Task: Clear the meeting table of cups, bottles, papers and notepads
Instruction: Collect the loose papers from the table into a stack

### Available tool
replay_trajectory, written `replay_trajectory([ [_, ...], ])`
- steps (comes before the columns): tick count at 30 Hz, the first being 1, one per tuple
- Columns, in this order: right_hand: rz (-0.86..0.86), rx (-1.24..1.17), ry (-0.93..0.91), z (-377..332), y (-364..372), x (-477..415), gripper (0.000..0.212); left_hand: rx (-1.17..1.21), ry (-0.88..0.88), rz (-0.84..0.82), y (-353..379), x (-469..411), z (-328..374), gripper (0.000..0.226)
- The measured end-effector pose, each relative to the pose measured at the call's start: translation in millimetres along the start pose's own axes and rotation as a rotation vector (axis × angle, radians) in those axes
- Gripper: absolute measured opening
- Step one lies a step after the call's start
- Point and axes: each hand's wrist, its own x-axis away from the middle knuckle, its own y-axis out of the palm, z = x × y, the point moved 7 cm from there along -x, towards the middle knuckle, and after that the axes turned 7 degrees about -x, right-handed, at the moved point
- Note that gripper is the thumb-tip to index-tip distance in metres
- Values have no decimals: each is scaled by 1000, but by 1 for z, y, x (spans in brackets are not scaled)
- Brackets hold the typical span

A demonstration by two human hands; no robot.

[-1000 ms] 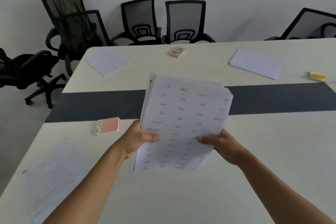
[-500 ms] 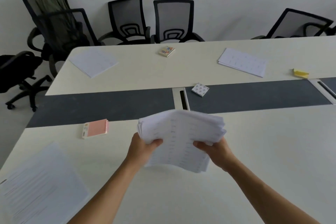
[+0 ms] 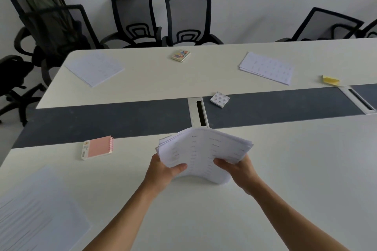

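- Holding paper stack [image 3: 204,150] in both hands: left hand [image 3: 163,166] clamped on near-left edge, thumb on top; right hand [image 3: 238,167] clamped on near-right edge, thumb on top.
- Changed vs a second ago: stack was upright and fanned toward camera; now tipped flat and low, bowed over the grip, near edge touching or just above the meeting table [image 3: 285,169]. Cannot tell which.
- Reads as squaring the sheets against the tabletop before carrying off. Judgement only.
- Stack sits over the near white half, just short of the dark centre strip [image 3: 102,120] and cable port [image 3: 199,112].
- Remaining on table:
- pink spiral notepad [image 3: 98,147], left of the stack, near the strip
- loose sheets near-left corner [image 3: 34,210]
- sheets far-left [image 3: 94,68]
- sheets far-right [image 3: 267,67]
- patterned small pad [image 3: 219,99] on the strip
- colourful small pad [image 3: 181,55] at far edge
- yellow sticky pad [image 3: 330,80] far right
- No cups or bottles in view.
- Task early: one stack in hand, several items left. Next sensible pickup: pink notepad, closest to left hand.
- Risk: sheet edges uneven, could slip if grip loosens.
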Motion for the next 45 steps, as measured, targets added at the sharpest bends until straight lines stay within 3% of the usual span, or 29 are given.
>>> replay_trajectory([
  [4, 13, -24, 92, 15, -7, 3, 31, 168, -170, -57, 12, -5, -15, 46],
  [8, 28, 33, 192, 4, -29, -2, 14, 121, -166, -288, 39, -17, 8, 48],
  [10, 49, 41, 239, -6, -51, -10, 16, 101, -199, -305, 56, -32, 21, 40],
  [14, 90, 67, 284, -27, -99, -39, 20, 155, -308, -248, 99, -75, 40, 25],
  [20, 83, 198, 377, -25, -202, -115, 23, 177, -484, -175, 180, -135, 27, 25],
  [26, 200, 651, 424, -10, -347, -230, 40, 144, -637, -73, 251, -201, -11, 26],
  [31, 273, 1065, 299, -34, -428, -323, 51, 177, -727, 39, 277, -237, -38, 26],
  [39, 93, 1307, 296, -11, -468, -465, 74, 253, -810, 115, 283, -252, -50, 29],
  [45, 34, 1404, 322, 15, -468, -483, 74, 248, -832, 100, 280, -252, -49, 31],
])
